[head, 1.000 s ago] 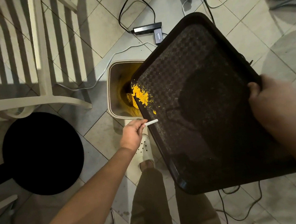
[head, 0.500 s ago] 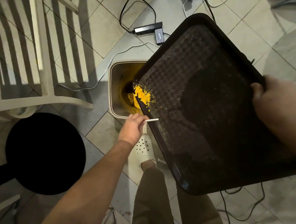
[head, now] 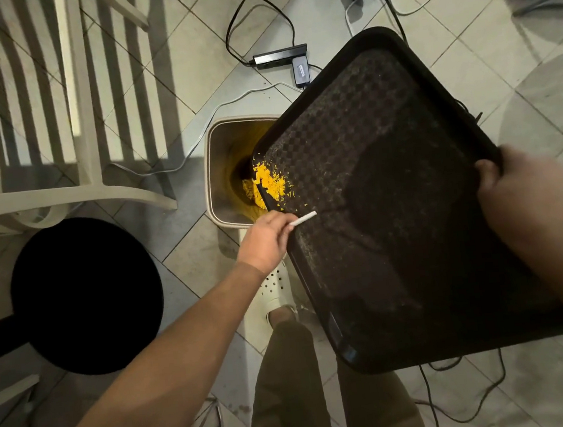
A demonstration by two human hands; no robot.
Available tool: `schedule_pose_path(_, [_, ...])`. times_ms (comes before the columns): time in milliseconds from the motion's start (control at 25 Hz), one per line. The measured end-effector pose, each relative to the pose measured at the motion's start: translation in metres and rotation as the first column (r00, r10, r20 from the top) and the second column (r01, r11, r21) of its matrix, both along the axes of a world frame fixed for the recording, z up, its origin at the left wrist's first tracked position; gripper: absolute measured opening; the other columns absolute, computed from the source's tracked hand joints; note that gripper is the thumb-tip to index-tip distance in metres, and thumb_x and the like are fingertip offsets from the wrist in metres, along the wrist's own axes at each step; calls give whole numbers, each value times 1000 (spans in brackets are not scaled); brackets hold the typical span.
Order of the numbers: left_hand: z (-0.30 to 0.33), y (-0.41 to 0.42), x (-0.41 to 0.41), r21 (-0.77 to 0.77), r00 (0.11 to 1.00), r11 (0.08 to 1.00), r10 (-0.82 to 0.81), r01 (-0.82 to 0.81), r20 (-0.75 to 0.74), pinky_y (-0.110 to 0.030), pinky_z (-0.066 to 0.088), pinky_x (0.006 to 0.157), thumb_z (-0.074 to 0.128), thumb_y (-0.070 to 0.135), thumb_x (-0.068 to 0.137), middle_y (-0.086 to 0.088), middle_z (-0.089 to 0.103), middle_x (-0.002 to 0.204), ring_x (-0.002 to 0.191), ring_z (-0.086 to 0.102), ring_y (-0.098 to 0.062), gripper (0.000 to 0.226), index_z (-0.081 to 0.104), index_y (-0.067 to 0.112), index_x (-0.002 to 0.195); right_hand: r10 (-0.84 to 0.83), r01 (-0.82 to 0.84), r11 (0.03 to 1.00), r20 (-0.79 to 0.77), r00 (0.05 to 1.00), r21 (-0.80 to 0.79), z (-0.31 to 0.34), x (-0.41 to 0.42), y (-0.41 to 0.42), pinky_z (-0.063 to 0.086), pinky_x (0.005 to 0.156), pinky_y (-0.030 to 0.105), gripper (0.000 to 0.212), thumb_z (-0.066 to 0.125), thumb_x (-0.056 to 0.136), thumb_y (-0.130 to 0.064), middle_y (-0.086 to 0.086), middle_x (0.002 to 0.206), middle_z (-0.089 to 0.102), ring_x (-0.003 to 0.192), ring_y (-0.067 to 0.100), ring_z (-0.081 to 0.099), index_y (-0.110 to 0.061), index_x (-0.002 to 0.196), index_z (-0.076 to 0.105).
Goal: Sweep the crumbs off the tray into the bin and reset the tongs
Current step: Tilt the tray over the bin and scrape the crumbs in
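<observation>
A dark tray is held tilted over a beige bin on the tiled floor, its right edge gripped by the right hand. Yellow crumbs are gathered at the tray's lowest corner, above the bin's opening. A thin white stick is pinched in the left hand at the tray's left edge.

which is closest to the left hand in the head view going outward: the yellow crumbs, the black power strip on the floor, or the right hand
From the left hand, which holds a white stick:
1. Yellow crumbs, just above it at the tray's lower corner over the bin.
2. Black power strip, on the floor beyond the bin.
3. Right hand, across the tray, gripping its far edge.
</observation>
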State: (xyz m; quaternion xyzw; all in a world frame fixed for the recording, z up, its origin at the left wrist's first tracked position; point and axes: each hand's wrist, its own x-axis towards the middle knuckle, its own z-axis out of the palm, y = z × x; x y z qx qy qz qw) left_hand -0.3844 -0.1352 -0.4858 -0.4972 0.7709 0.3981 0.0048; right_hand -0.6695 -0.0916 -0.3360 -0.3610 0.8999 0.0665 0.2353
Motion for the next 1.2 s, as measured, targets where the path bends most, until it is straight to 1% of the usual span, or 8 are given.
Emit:
schedule_pose_path(80, [-5,6,-6,16,999,999,36,-36,30,-38,48,84,49,12,93,-12,63,101,95,59,-30,21,64,7,107,-10,10,1000,11,1000,-3,0,0,0,42,72,45,30,38,98,-31,29,98,57,96,46,54,-8,110,52])
schedule_pose_path(280, [-6,-10,-12,13,885,905,412,-425,215,-37,48,81,45,17,95,-11,62,106,94,59,-30,22,62,10,108,-9,9,1000,15,1000,-9,-1,1,1,42,73,46,30,38,98,-30,29,100,57,96,46,54,-7,112,51])
schedule_pose_path(360, [1,-6,-11,42,928,932,353,-360,120,-35,49,81,48,16,94,-10,62,104,92,59,-28,21,63,10,108,-9,9,1000,22,1000,-6,-1,0,0,40,72,45,30,38,98,-31,29,99,57,96,46,54,-6,111,51])
schedule_pose_path(480, [7,13,-9,78,992,989,124,-127,35,-33,47,82,50,14,93,-10,63,103,92,60,-25,21,63,8,109,-13,13,1000,25,1000,-5,-2,0,-1,35,69,41,30,38,99,-30,30,100,56,97,45,54,-5,109,51])
schedule_pose_path(840, [-9,-37,-18,-12,857,876,474,-482,203,-39,49,87,46,13,94,-14,61,110,97,59,-33,25,63,9,112,0,0,1000,0,1000,-20,-6,-1,-6,38,69,41,27,39,98,-31,26,96,58,94,45,55,-9,106,52])
schedule_pose_path(920, [-8,-37,-6,-17,885,894,447,-448,129,-37,46,89,49,11,93,-12,62,106,98,55,-29,25,66,11,111,22,-22,1000,-6,1000,-6,-5,-3,-10,39,69,41,28,38,97,-32,25,96,58,94,44,55,-9,106,51])
schedule_pose_path(1080, [-2,-22,13,35,984,984,176,-177,38,-33,48,83,54,13,91,-6,64,98,92,56,-24,22,69,16,107,99,-99,995,-4,995,-18,-1,-7,-30,39,67,40,29,38,97,-32,25,94,56,92,44,55,-8,106,51])
schedule_pose_path(1200, [-3,-17,9,116,935,929,354,-351,-1,-31,52,82,56,11,90,-3,65,97,87,62,-23,20,67,15,107,200,-200,980,-26,980,-9,4,-7,-58,34,65,36,30,38,98,-30,17,83,49,92,43,55,-7,110,53])
